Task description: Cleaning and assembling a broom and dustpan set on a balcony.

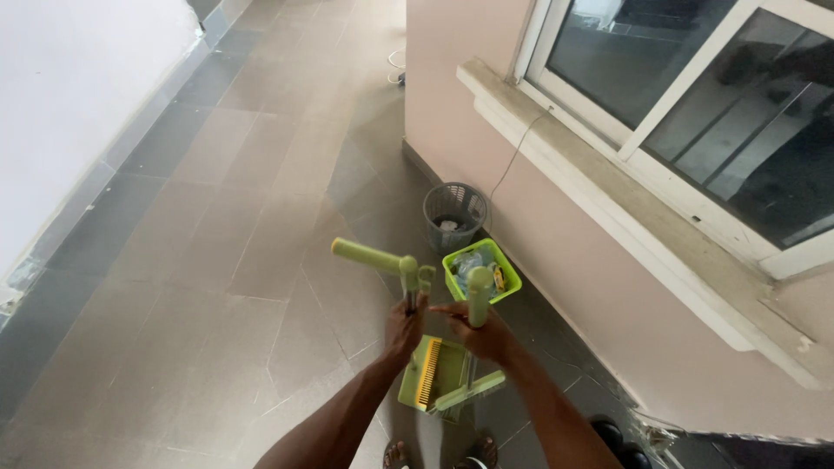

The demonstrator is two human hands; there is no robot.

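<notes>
**Two green handles, one dustpan, standing in a hallway**

So the main thing here is a light-green long-handled dustpan (439,375) — it sits low, down near the floor in front of the person's feet, tilted so you can see the yellow comb teeth along its edge. Both handles rise up from it toward the camera, which is why they look so foreshortened.

The left hand (405,330) is clenched around a dark pole topped by a green folding handle (375,257), whose grip sticks out sideways to the left, bent over at the joint. The right hand (486,334) is wrapped around the second green handle (479,295), which stands more or less upright. Holding one in each hand keeps the two parts together and the pan off to the front, I'd guess.

Just beyond the hands — against the pink wall (556,260) — there's a lime-green basket (512,280) with some bottles or packets in it, and a grey mesh wastebasket (455,213) right behind that. A thin cable runs down the wall from the window ledge (625,234). The floor (217,260) is grey-brown tile, and the person's sandalled feet (439,454) peek in at the bottom edge.
</notes>
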